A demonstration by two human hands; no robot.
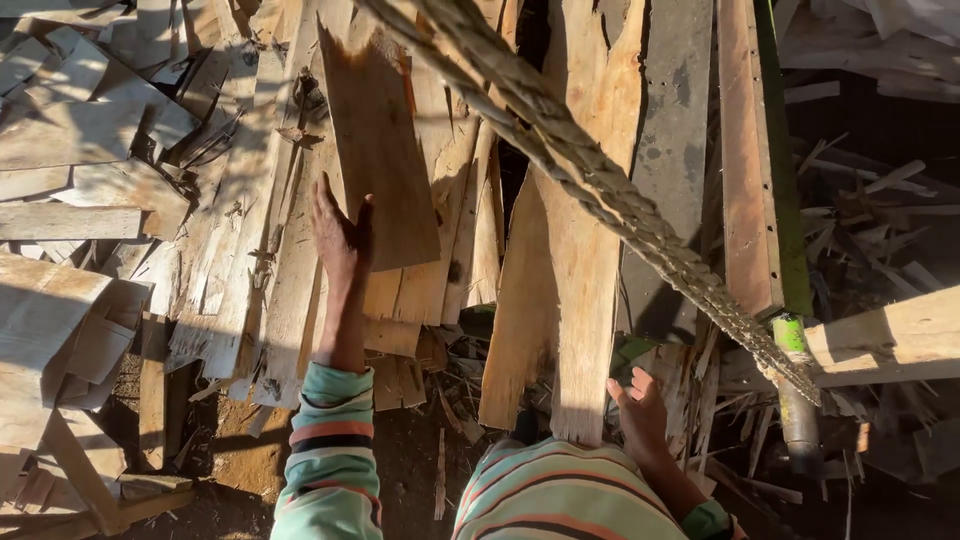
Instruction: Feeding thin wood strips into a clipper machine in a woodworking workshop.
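Left hand [340, 235] clamped on the lower edge of a reddish-brown rough wooden plank [380, 160] atop the heap of pale split boards [240, 260] | right hand [640, 415] spread, fingers apart, beside a long pale slab [580, 270]; thick twisted rope [590, 180] crosses overhead | risk: splinters; the plank could slide, loose boards shifting

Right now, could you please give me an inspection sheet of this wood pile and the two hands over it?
Surface: bare dirt ground with chips and splinters.
Job's things: a dark reddish plank stands on the stacked boards.
Clutter: loose pale offcuts lie heaped at left, thin scraps at right.
Grippers: left hand grips the plank's lower left edge; right hand is open beside a pale upright board, contact unclear.
Cables: a thick twisted rope runs diagonally to a green-taped post.
Surroundings: strong sun, deep shadows.
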